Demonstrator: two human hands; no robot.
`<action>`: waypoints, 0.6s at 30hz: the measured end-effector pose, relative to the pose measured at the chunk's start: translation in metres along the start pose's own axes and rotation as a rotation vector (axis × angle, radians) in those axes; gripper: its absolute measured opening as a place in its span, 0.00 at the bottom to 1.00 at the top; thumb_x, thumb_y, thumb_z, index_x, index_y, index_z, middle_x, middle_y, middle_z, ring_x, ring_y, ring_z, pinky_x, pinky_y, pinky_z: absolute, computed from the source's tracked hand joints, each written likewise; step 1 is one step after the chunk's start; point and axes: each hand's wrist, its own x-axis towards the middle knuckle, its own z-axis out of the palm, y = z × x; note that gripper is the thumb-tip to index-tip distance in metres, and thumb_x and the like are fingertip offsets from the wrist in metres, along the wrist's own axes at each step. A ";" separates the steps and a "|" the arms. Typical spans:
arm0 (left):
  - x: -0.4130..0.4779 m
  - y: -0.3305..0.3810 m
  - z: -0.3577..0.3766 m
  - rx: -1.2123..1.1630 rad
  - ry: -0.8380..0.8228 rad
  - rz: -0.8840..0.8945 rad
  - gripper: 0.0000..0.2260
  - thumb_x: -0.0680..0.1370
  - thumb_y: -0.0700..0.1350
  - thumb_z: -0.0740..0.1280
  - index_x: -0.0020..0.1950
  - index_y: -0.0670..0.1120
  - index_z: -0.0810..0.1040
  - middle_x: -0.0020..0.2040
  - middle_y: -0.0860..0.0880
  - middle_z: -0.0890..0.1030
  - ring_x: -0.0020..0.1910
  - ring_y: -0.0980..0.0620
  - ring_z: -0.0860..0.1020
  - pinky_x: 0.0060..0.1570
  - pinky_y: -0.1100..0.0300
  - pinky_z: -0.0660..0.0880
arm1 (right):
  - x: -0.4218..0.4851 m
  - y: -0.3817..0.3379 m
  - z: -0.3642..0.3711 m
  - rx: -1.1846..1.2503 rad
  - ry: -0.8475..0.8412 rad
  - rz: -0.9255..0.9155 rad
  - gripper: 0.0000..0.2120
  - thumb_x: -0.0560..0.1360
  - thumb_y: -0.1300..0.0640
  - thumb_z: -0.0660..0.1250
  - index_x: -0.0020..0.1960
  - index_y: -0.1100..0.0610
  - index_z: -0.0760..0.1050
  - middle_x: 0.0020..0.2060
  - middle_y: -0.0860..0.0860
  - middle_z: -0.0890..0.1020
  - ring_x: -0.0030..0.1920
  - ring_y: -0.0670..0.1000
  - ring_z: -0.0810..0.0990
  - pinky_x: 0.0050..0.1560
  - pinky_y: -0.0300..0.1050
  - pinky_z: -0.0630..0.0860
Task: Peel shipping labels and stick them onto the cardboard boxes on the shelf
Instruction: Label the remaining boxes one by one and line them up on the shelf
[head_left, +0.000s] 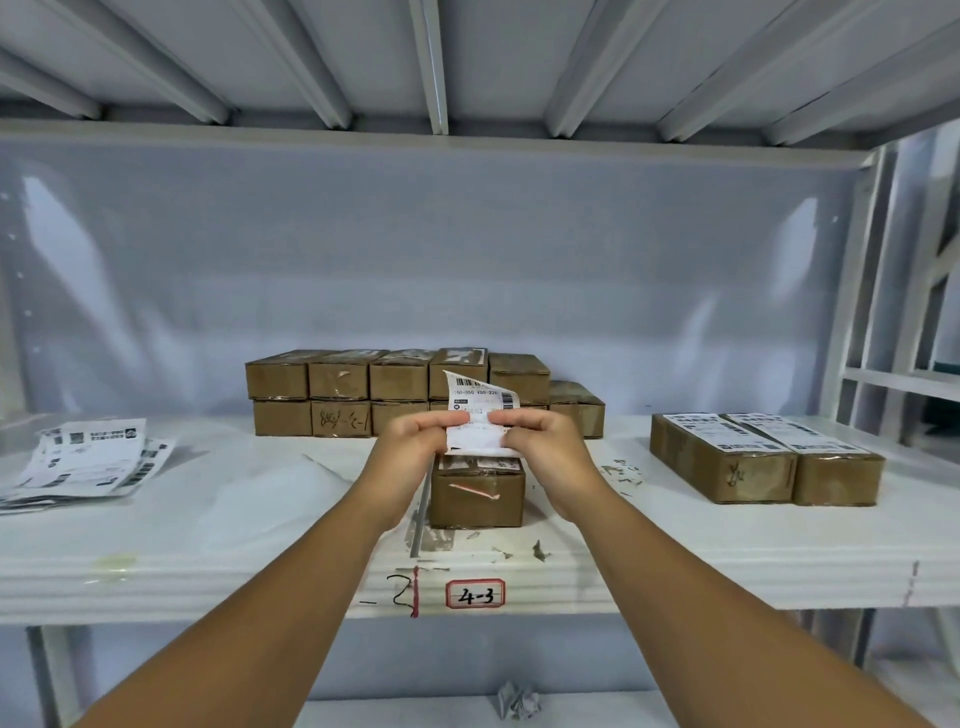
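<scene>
A white shipping label (480, 410) with a barcode is pinched between my left hand (413, 441) and my right hand (540, 441). Its top corner curls upward. Directly under my hands a single cardboard box (475, 493) stands near the front of the white shelf (208, 545), with an old label partly showing on its top. Behind it, a two-layer stack of brown cardboard boxes (363, 395) lines the back. Two boxes with labels on top (763, 457) sit at the right.
A loose pile of label sheets (88, 460) lies at the left of the shelf. Torn paper scraps (540, 551) dot the shelf front near a "4-3" tag (475, 593). A crumpled paper (519, 701) lies on the lower shelf. Shelf uprights (872, 291) stand at right.
</scene>
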 end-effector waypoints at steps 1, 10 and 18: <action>0.000 -0.004 0.000 -0.052 0.010 0.000 0.18 0.74 0.30 0.56 0.49 0.45 0.83 0.52 0.44 0.83 0.52 0.49 0.80 0.49 0.61 0.74 | -0.001 0.002 0.001 0.021 0.004 0.002 0.14 0.74 0.71 0.62 0.54 0.60 0.81 0.49 0.52 0.81 0.44 0.44 0.80 0.39 0.31 0.76; -0.003 -0.014 0.003 -0.020 0.015 0.043 0.07 0.76 0.45 0.68 0.53 0.47 0.82 0.50 0.48 0.84 0.50 0.51 0.81 0.51 0.61 0.75 | -0.010 0.008 0.006 0.131 -0.024 0.042 0.14 0.75 0.67 0.64 0.58 0.56 0.80 0.50 0.55 0.82 0.37 0.47 0.83 0.30 0.37 0.76; -0.012 -0.011 0.006 0.053 0.001 0.018 0.17 0.75 0.33 0.64 0.62 0.45 0.78 0.51 0.45 0.81 0.45 0.50 0.80 0.49 0.55 0.77 | -0.012 0.013 0.009 -0.044 0.017 -0.053 0.19 0.72 0.70 0.62 0.58 0.55 0.80 0.54 0.50 0.81 0.51 0.48 0.81 0.50 0.42 0.79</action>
